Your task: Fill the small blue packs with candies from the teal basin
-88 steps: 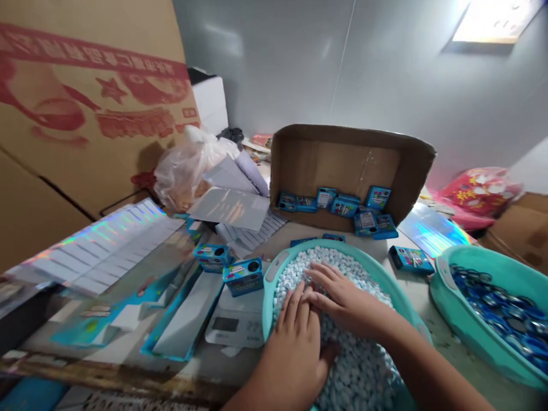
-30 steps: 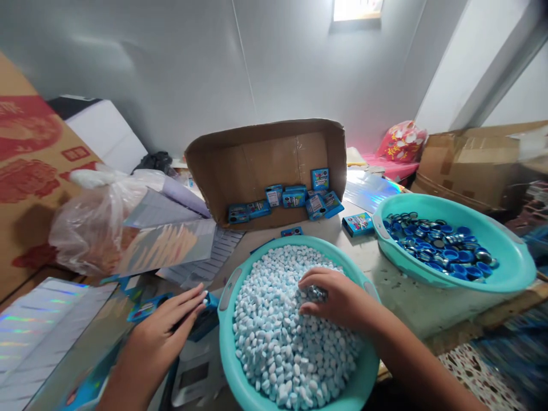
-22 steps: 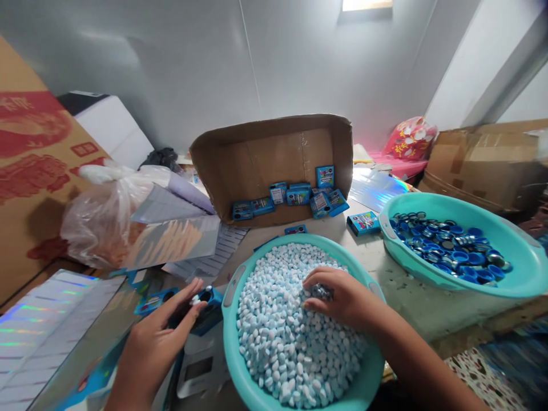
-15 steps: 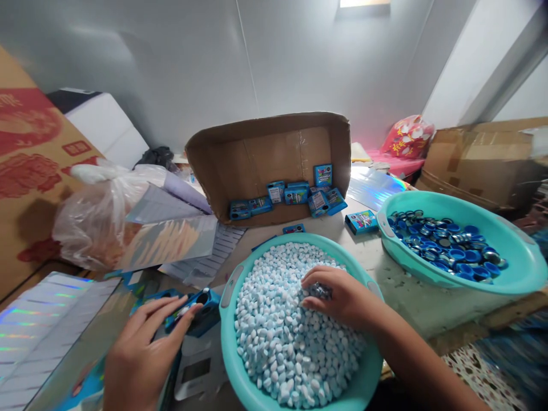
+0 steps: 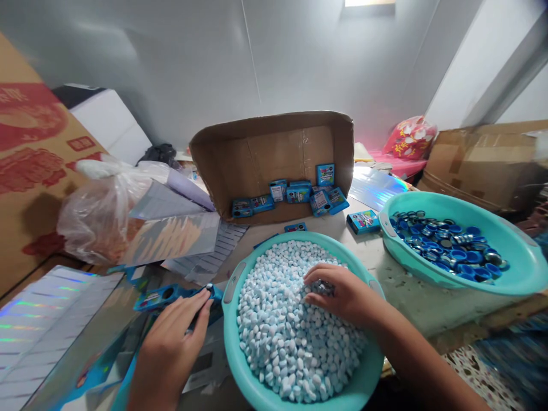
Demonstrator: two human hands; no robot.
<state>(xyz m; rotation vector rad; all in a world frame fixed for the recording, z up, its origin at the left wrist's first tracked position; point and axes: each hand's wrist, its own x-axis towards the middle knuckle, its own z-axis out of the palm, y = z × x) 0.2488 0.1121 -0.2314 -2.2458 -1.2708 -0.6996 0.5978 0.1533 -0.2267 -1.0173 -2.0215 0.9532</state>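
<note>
A turquoise basin [image 5: 237,337] holds a heap of small pale blue and white candies [image 5: 295,342]. My right hand [image 5: 342,294] rests on the heap, its fingers curled around small silvery things [image 5: 324,285] that are partly hidden. To the left of the basin, my left hand [image 5: 180,331] has its fingers pressed together over a small blue box [image 5: 216,299], gripping its near end. By the fingertips, a small white piece [image 5: 209,286] shows at the box's top. Another blue box with a dark round hole [image 5: 165,294] lies just behind this hand.
Behind the basin, a cardboard box [image 5: 274,151] on its side contains several blue boxes [image 5: 298,193]. One more blue box [image 5: 363,221] lies on the table. At right stands a second turquoise basin [image 5: 520,257] with blue-rimmed round metal pieces [image 5: 449,245]. Shiny sheets [image 5: 47,319] lie at left.
My left hand has moved right and slightly forward along the blue box, its fingers closer together. My right hand stays over the candies. The view has shifted slightly.
</note>
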